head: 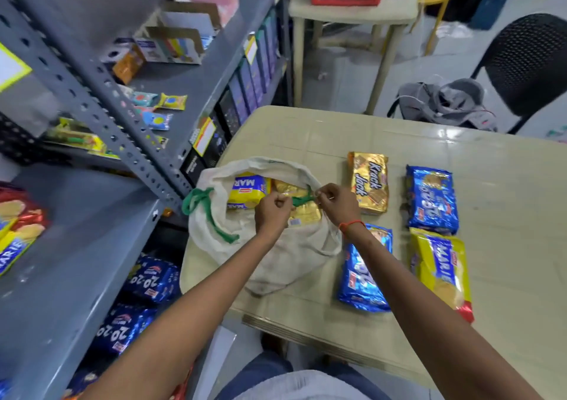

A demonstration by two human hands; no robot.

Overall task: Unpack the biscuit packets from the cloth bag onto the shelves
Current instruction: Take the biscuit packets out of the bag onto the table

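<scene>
A cream cloth bag [270, 264] with green handles lies open on the beige table [506, 246]. Inside it show a yellow Marie packet [247, 189] and a gold packet [302, 211]. My left hand [273, 212] and my right hand [337, 201] are both closed on the near green handle [302, 200] over the bag's mouth. The other green handle [204, 209] hangs at the bag's left. On the table to the right lie a gold Krack Jack packet [369, 183], two blue 20-20 packets [432, 198] [365, 272] and a yellow Marie packet [440, 269].
A grey metal shelf rack [101, 117] stands to the left, holding Marie packets [18, 231], blue 20-20 packets [147, 280] below, and small sachets and boxes higher up. A black mesh chair [527, 62], a grey backpack [445, 102] and a second table [352, 10] lie beyond.
</scene>
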